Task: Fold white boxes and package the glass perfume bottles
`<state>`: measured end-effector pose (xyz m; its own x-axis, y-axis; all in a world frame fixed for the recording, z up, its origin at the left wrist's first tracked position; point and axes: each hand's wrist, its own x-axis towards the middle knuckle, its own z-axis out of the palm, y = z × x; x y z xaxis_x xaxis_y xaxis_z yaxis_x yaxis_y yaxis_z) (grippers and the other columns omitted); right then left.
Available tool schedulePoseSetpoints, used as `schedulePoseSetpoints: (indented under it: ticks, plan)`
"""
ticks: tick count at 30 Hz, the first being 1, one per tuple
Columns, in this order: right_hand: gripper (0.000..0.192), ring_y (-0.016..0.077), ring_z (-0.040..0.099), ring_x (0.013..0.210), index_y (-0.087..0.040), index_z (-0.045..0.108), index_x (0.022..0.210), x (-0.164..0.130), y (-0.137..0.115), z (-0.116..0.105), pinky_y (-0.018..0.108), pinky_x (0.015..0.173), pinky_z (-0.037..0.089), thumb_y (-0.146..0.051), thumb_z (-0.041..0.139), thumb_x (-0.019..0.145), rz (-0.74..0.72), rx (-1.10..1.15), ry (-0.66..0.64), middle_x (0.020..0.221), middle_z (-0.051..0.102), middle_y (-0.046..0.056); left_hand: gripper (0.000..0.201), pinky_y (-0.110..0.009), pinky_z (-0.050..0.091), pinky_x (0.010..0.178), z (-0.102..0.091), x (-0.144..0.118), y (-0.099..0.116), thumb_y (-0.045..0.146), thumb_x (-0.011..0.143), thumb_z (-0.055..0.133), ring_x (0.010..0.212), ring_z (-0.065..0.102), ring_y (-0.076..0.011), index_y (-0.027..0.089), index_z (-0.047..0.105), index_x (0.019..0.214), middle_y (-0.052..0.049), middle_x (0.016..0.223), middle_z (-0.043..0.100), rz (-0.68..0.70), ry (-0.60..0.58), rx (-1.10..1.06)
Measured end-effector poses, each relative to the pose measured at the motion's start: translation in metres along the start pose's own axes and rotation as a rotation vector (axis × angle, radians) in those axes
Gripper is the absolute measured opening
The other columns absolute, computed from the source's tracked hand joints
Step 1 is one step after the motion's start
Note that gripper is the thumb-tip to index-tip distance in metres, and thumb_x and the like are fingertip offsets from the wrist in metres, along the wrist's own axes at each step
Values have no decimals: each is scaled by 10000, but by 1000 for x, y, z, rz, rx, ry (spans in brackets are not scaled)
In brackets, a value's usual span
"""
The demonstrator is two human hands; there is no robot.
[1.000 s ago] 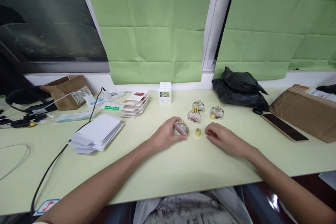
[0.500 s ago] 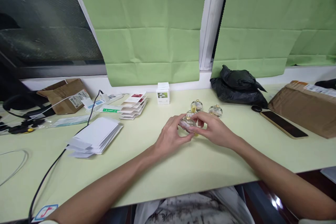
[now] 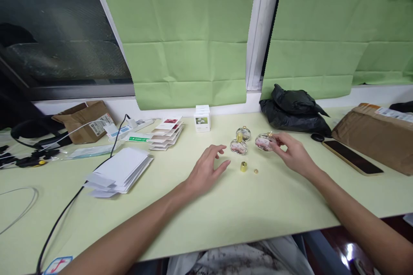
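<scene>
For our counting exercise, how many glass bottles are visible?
3: one bottle in the right hand; a front bottle and a rear bottle left of it. Another may hide behind the held one.

Black plastic bag (image 3: 295, 116), phone (image 3: 352, 157) beside brown package (image 3: 374, 137), green blind (image 3: 187, 43)

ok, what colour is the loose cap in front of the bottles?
Shiny yellow-gold; the cap shows best in the head view.

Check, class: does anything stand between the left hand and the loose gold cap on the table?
Nothing visible does. The small round piece lies past the loose gold cap, on the side away from the left hand.
</scene>
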<state>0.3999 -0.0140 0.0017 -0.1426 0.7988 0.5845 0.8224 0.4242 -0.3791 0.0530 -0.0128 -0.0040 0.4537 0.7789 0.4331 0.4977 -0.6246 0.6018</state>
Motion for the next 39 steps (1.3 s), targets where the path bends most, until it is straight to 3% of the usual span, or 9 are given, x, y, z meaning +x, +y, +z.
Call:
schedulePoseSetpoints:
  ticks: [4, 8, 18, 21, 25, 26, 28, 32, 39]
  plan:
    - [384, 293, 672, 1014, -231, 604, 1327, -11, 12, 10, 455, 907, 539, -481, 432, 1091, 15, -45, -125, 1099, 682, 115, 293, -348, 536, 855, -6, 1, -10, 384, 1067, 527, 1066, 628, -223, 291, 572, 1341, -62, 1197, 647, -9, 4, 25]
    - [386, 325, 619, 1243, -246, 577, 1367, -16, 14, 14, 503, 1057, 499, -467, 402, 1104, 1, -54, -151, 1284, 656, 144, 271, -332, 529, 833, -7, 1, -14, 362, 1069, 518, 1065, 625, -217, 288, 587, 1320, -57, 1144, 643, -24, 2, 33]
    - [365, 272, 705, 903, -249, 598, 1348, -19, 15, 15, 461, 891, 565, -451, 451, 1082, 6, -69, -108, 1168, 684, 125, 261, -362, 534, 869, -5, 1, -16, 366, 1056, 529, 1056, 635, -228, 271, 602, 1289, -62, 1119, 659, -43, -16, 26]
    - [372, 291, 700, 950, -250, 596, 1353, -18, 12, 13, 478, 919, 561, -464, 484, 1071, -4, -70, -71, 1169, 679, 125, 259, -363, 523, 891, -5, 1, -17, 354, 1054, 537, 1058, 639, -227, 272, 593, 1293, -58, 1119, 663, -41, -18, 37]
    - [385, 354, 635, 1086, -232, 598, 1306, -21, -7, 13, 540, 983, 525, -484, 612, 1015, -76, -105, 84, 1118, 662, 141, 269, -367, 516, 900, -7, 2, -18, 368, 1057, 536, 1071, 636, -227, 265, 577, 1302, -57, 1133, 662, -44, -34, 52]
    - [366, 347, 631, 1069, -234, 595, 1287, -23, -15, 15, 532, 963, 533, -471, 629, 1010, -111, -77, 66, 1102, 658, 138, 273, -370, 516, 901, -8, 2, -18, 374, 1058, 534, 1075, 635, -228, 264, 574, 1305, -57, 1135, 661, -48, -35, 55]
    - [413, 331, 627, 1090, -247, 561, 1324, -25, -32, 21, 499, 926, 556, -473, 664, 995, -193, 30, -98, 1191, 646, 145, 281, -375, 517, 902, -8, 2, -18, 383, 1058, 532, 1079, 634, -232, 263, 573, 1309, -59, 1136, 662, -54, -35, 62]
    - [574, 334, 607, 1206, -258, 451, 1485, -24, -55, 38, 513, 993, 531, -489, 665, 1004, -229, 38, -306, 1320, 611, 147, 285, -377, 515, 912, -8, 3, -18, 376, 1055, 539, 1080, 639, -235, 263, 571, 1314, -58, 1137, 665, -41, -44, 74]
    - [210, 272, 673, 1020, -236, 572, 1244, -16, -56, 53, 406, 845, 551, -375, 498, 1104, -367, -131, -371, 1123, 687, 97, 274, -385, 509, 931, -6, 2, -22, 348, 1058, 538, 1074, 632, -231, 265, 563, 1319, -54, 1131, 661, -3, -47, 91]
